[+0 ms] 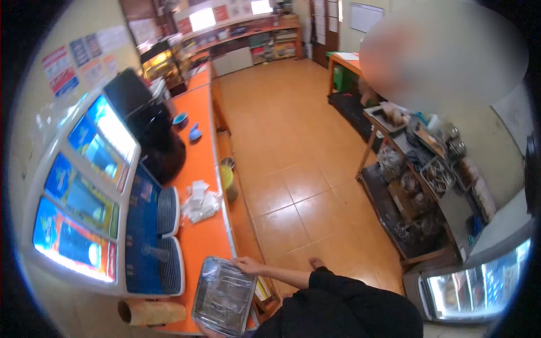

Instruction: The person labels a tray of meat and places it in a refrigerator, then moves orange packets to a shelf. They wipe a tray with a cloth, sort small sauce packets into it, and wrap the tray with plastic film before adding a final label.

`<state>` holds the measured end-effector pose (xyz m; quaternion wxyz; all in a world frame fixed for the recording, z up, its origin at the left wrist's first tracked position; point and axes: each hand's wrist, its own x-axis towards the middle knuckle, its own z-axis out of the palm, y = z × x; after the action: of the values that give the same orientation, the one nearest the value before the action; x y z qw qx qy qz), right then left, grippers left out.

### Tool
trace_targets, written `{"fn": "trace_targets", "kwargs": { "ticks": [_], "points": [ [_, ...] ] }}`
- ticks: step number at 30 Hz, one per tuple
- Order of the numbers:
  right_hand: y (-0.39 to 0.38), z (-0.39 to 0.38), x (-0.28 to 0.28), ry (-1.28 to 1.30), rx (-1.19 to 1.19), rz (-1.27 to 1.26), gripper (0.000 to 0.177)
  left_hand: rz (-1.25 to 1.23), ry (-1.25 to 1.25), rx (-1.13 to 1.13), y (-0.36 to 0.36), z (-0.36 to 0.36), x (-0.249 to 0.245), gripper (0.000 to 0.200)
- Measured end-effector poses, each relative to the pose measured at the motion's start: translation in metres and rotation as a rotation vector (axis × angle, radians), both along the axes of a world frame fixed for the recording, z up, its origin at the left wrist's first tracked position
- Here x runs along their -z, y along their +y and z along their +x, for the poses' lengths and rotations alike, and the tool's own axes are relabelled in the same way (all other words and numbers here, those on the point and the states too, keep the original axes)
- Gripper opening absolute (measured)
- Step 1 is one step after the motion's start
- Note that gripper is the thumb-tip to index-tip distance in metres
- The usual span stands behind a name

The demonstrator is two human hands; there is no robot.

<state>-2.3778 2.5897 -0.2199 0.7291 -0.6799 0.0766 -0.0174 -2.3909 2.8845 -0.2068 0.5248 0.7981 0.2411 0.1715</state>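
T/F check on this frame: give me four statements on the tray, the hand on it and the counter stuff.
1. The right hand is on the rim of the foil tray. True.
2. The foil tray lies on the floor. False: it is up at the orange counter.
3. A brown paper roll lies beside the tray. True.
4. The white packets are piled on the tray. False: they lie on the counter, apart from the tray.
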Motion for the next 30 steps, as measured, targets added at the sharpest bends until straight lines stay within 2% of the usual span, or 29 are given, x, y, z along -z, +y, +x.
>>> {"fn": "trace_targets", "kwargs": {
  "ticks": [1,5,8,10,12,13,15,17,19,20,22,24,26,27,29,30],
  "points": [
    [-0.004,-0.007,-0.005,0.059,-0.004,0.081,0.053,-0.084,0.010,0.035,-0.011,-0.004,-0.009,0.055],
    [-0.037,-0.023,-0.008,0.117,0.060,0.047,0.057,-0.569,0.148,0.288,-0.063,-0.017,-0.045,0.055],
    [-0.074,-0.031,-0.004,0.197,0.253,0.106,0.065,-0.920,0.285,0.486,-0.105,-0.030,-0.065,0.055],
    [-0.100,-0.040,0.005,0.213,0.270,0.136,0.063,-1.096,0.331,0.521,-0.120,-0.049,-0.070,0.055],
    [-0.126,-0.052,0.014,0.325,0.181,0.378,0.061,-1.212,0.345,0.443,-0.134,-0.080,-0.074,0.055],
    [-0.136,-0.062,0.018,0.335,0.179,0.333,0.061,-1.246,0.332,0.379,-0.141,-0.096,-0.073,0.055],
    [-0.146,-0.063,0.019,0.352,0.118,0.262,0.061,-1.230,0.272,0.246,-0.150,-0.128,-0.060,0.056],
    [-0.147,-0.072,0.015,0.451,0.100,0.125,0.059,-1.086,0.175,0.132,-0.148,-0.162,-0.020,0.057],
    [-0.133,-0.065,0.010,0.455,0.014,0.174,0.059,-0.981,0.065,-0.026,-0.152,-0.179,-0.003,0.065],
    [-0.124,-0.052,0.006,0.436,-0.017,0.232,0.059,-0.978,0.042,-0.060,-0.155,-0.176,-0.014,0.065],
    [-0.103,-0.021,0.004,0.336,-0.126,0.257,0.059,-0.746,0.034,-0.314,-0.159,-0.159,-0.047,0.072],
    [-0.094,0.008,0.016,0.252,-0.227,0.287,0.059,-0.715,0.074,-0.433,-0.127,-0.141,-0.015,0.074],
    [-0.084,0.052,0.029,0.291,-0.446,0.260,0.058,-0.605,0.093,-0.500,-0.113,-0.114,-0.018,0.078],
    [-0.094,0.069,0.000,0.361,-0.468,0.185,0.048,-0.603,0.089,-0.517,-0.099,-0.104,-0.009,0.078],
    [-0.107,0.115,0.014,-0.013,-0.234,0.086,0.037,-0.593,0.092,-0.600,-0.076,-0.088,0.032,0.084],
    [-0.122,0.142,0.011,-0.049,-0.134,-0.015,0.033,-0.594,0.087,-0.617,-0.063,-0.085,0.058,0.084]
  ]
}}
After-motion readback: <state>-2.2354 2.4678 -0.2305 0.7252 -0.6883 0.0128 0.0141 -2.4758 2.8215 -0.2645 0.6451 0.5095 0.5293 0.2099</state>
